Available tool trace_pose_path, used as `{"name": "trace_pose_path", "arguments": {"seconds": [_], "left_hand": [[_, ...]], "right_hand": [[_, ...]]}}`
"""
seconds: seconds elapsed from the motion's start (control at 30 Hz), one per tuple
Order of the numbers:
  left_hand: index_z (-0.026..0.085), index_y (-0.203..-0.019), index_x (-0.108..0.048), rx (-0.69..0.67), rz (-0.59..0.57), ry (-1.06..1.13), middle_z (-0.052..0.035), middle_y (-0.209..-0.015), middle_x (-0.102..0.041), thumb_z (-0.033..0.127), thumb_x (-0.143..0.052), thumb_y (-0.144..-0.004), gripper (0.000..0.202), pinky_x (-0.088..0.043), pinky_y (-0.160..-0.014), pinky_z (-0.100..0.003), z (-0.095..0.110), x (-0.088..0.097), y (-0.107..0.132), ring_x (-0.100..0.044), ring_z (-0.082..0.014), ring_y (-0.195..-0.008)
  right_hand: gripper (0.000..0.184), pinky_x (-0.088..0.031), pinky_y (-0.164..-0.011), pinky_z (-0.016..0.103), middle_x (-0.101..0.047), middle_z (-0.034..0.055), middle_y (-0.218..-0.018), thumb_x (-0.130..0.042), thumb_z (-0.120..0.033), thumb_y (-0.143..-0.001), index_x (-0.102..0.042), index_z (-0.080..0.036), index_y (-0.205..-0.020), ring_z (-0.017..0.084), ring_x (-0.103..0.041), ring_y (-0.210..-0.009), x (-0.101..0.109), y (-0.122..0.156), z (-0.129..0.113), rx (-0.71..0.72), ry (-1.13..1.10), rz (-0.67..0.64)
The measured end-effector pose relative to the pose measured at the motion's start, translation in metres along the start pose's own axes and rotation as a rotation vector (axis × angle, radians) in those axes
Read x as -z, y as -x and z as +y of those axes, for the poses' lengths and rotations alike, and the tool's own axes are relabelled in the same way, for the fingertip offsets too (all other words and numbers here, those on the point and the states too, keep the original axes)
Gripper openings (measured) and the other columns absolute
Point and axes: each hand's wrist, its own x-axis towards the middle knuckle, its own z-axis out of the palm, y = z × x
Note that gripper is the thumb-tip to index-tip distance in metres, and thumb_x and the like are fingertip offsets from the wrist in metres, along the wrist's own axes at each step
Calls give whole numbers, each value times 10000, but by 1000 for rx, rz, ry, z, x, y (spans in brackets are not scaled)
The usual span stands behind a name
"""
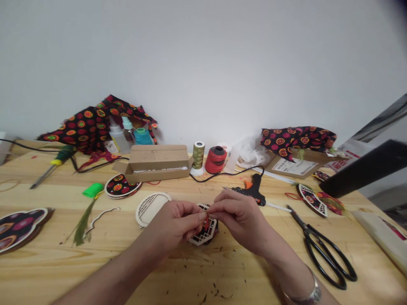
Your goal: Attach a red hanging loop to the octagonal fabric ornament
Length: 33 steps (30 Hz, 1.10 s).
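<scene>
My left hand (179,222) and my right hand (238,218) meet at the middle of the table. Thumb and forefinger are pinched together on each, with the fingertips close to one another. What lies between them is too small to make out. Just behind and below the fingers is an octagonal wooden lattice ornament (201,239) backed with dark flowered fabric and a bit of red, partly covered by both hands. Beside my left hand lies a round pale wooden frame (146,212) with lattice work, partly hidden by that hand.
Black scissors (321,248) lie at right, behind them a hot glue gun (254,190). Thread spools (199,156) and an open cardboard box (159,163) stand along the wall. Leftward are a green tassel (85,220), a screwdriver (52,167) and fabric-covered ornaments (23,226). Dark scraps dot the front.
</scene>
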Motion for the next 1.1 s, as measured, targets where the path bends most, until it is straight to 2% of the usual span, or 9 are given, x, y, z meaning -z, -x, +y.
{"name": "trace_pose_path", "arguments": {"seconds": [0.47, 0.63, 0.73, 0.8, 0.9, 1.0, 1.1], "left_hand": [[138, -529, -600, 12, -6, 25, 41, -447, -462, 407, -665, -689, 319, -173, -440, -218, -3, 1, -2, -316, -72, -437], [130, -539, -604, -21, 10, 86, 24, -456, -509, 381, -680, -691, 303, -205, -433, -201, -2, -1, -3, -357, -67, -429], [125, -581, -644, -61, 77, 127, 30, -445, -505, 359, -687, -700, 266, -216, -416, -188, 2, 4, -2, -357, -59, -416], [129, -726, -709, -127, 160, 168, 14, -500, -561, 342, -697, -700, 216, -279, -435, -177, 9, 11, 0, -408, -67, -452], [165, -956, -712, -219, 302, 261, -13, -643, -655, 314, -732, -677, 317, -379, -513, -173, 20, 20, 4, -490, -81, -536], [165, -946, -721, -210, 348, 395, -11, -644, -668, 275, -786, -610, 359, -416, -536, -174, 23, 15, 9, -525, -86, -555], [138, -855, -745, -133, 312, 539, -4, -568, -649, 253, -821, -546, 338, -433, -513, -181, 16, -3, 11, -529, -87, -511]], "right_hand": [[143, -423, -639, 216, -604, 21, -754, -541, -86, -818, -660, -161, -791, 110, -552, -705, -1, 0, -1, -17, 33, -17], [149, -400, -634, 231, -602, 22, -734, -539, -106, -810, -672, -166, -777, 117, -541, -695, -4, -1, -4, -68, -7, 24], [104, -380, -606, 232, -590, 7, -671, -607, -135, -749, -673, -169, -676, 115, -515, -650, -6, -6, -5, -226, -236, 147], [79, -358, -550, 224, -569, -11, -604, -670, -181, -684, -657, -162, -608, 101, -475, -576, -6, -12, -7, -390, -463, 258], [162, -284, -438, 203, -491, -49, -501, -694, -297, -659, -638, -150, -618, 61, -352, -437, -3, -21, -11, -527, -662, 360], [260, -169, -364, 192, -402, -82, -465, -682, -387, -659, -594, -143, -636, 30, -205, -369, -2, -28, -19, -564, -762, 389], [313, -101, -355, 188, -358, -95, -460, -709, -396, -625, -518, -152, -586, 16, -153, -364, -10, -33, -29, -589, -911, 404]]}}
